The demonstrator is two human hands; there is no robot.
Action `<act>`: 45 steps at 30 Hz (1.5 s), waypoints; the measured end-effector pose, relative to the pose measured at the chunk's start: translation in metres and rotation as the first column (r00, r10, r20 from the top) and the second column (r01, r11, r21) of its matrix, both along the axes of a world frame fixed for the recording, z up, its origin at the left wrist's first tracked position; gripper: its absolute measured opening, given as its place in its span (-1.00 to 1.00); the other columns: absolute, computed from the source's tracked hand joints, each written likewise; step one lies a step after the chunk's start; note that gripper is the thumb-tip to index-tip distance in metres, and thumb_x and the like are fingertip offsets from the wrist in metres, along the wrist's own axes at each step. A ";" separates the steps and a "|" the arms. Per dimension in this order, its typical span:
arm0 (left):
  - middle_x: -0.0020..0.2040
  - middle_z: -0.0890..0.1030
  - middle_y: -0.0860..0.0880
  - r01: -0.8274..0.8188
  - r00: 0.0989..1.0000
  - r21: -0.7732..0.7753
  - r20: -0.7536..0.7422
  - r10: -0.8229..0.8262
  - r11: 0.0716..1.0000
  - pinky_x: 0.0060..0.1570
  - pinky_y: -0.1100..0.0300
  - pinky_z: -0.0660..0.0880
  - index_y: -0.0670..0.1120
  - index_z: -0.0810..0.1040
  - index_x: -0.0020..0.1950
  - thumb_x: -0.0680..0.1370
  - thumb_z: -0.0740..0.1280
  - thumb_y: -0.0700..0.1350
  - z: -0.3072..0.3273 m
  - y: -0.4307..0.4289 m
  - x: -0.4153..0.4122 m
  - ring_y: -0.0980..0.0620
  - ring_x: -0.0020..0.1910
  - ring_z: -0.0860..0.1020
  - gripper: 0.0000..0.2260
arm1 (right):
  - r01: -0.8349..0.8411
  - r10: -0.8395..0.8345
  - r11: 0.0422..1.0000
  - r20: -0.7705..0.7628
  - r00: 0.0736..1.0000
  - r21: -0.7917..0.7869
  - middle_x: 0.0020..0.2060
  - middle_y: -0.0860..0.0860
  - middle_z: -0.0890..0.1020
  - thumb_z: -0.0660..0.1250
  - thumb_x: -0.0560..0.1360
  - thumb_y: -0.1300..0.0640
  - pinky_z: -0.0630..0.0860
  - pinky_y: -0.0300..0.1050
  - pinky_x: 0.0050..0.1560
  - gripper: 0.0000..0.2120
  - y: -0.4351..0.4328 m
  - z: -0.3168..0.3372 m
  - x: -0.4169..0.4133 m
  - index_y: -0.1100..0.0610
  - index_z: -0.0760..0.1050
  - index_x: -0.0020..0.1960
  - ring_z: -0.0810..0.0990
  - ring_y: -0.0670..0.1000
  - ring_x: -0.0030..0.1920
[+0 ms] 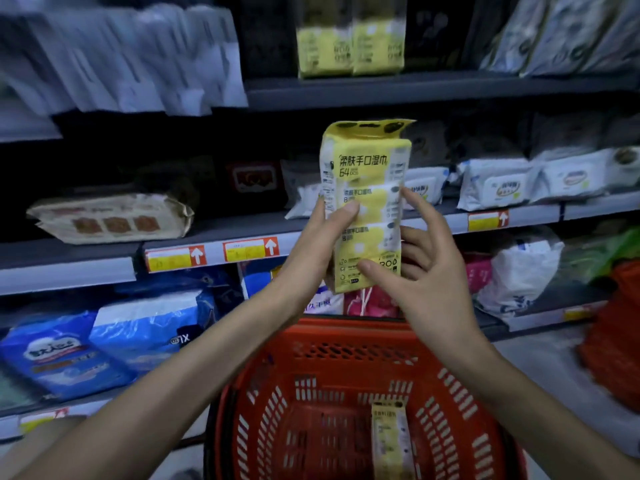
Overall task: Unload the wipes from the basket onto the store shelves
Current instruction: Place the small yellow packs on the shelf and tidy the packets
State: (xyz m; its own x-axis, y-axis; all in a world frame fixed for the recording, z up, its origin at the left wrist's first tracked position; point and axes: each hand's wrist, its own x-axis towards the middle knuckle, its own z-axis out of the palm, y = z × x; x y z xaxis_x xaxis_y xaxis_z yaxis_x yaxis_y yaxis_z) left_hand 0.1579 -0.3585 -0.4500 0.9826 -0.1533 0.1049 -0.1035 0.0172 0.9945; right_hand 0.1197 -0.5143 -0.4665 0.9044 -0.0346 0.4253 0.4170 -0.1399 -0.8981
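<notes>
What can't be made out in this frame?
Head view:
- white packs, top-left shelf: motion-blurred, print unreadable.
- basket pack: lower end cut off by the bottom edge.
- price tags: too blurred to read.
- right hand: some fingers hidden behind the yellow wipes pack.
- dark goods, middle shelf: too dim to identify.

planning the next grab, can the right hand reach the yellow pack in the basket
Probably, once freed: the right hand and left hand hold the wipes multipack, but the red basket is open and nothing covers the yellow pack.
</notes>
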 end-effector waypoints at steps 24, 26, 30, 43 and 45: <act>-0.04 0.52 0.18 -0.387 0.855 0.353 0.484 0.188 0.852 0.03 0.02 0.65 -0.08 0.36 0.29 0.61 0.46 -0.07 0.198 -0.028 0.105 0.03 0.08 0.61 -0.63 | 0.323 -0.271 0.943 0.382 0.884 -0.080 0.09 -0.01 0.49 0.60 0.43 0.17 0.60 -0.07 0.21 -0.21 -0.023 0.187 0.163 -0.19 0.36 0.54 0.56 -0.12 0.08; 0.05 0.59 0.10 -0.414 0.836 0.331 0.507 0.210 0.848 0.04 -0.01 0.66 -0.05 0.38 0.27 0.60 0.47 -0.09 0.209 -0.030 0.120 0.01 0.11 0.64 -0.65 | 0.338 -0.284 0.938 0.396 0.873 -0.072 0.08 -0.03 0.48 0.59 0.43 0.17 0.58 -0.05 0.24 -0.22 -0.022 0.198 0.180 -0.17 0.36 0.55 0.55 -0.06 0.12; 0.16 0.67 -0.03 -0.495 0.800 0.323 0.532 0.278 0.807 0.04 -0.10 0.68 -0.03 0.52 0.28 0.55 0.53 -0.08 0.220 -0.034 0.152 -0.07 0.10 0.67 -0.65 | 0.384 -0.326 0.920 0.384 0.864 -0.082 0.07 -0.02 0.44 0.58 0.45 0.15 0.59 -0.08 0.20 -0.23 -0.021 0.211 0.213 -0.11 0.34 0.57 0.56 0.00 0.09; 0.09 0.68 -0.06 -0.579 0.807 0.461 0.440 0.393 0.673 -0.07 0.01 0.65 -0.03 0.49 0.34 0.52 0.53 -0.19 0.177 -0.041 0.165 -0.06 -0.01 0.66 -0.57 | 0.458 -0.391 0.800 0.242 0.888 -0.388 0.25 0.02 0.51 0.44 0.48 0.31 0.49 -0.09 -0.05 -0.29 -0.016 0.171 0.223 -0.09 0.33 0.53 0.56 0.08 0.15; 0.02 0.68 0.02 -0.575 0.811 0.513 0.457 0.364 0.637 -0.12 0.04 0.61 0.03 0.48 0.34 0.52 0.54 -0.08 0.177 -0.039 0.153 -0.03 -0.03 0.66 -0.57 | 0.437 -0.378 0.750 0.220 0.899 -0.497 0.29 0.05 0.52 0.42 0.49 0.32 0.52 -0.06 -0.03 -0.31 -0.019 0.176 0.215 -0.04 0.34 0.54 0.55 0.12 0.21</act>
State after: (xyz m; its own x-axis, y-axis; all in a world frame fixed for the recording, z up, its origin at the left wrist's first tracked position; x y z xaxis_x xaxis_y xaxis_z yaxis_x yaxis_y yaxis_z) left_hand 0.3112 -0.3971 -0.2729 0.8744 0.1891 0.4468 -0.1978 -0.7020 0.6842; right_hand 0.3346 -0.5336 -0.2910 0.8079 -0.1368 0.5732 0.2934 -0.7501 -0.5926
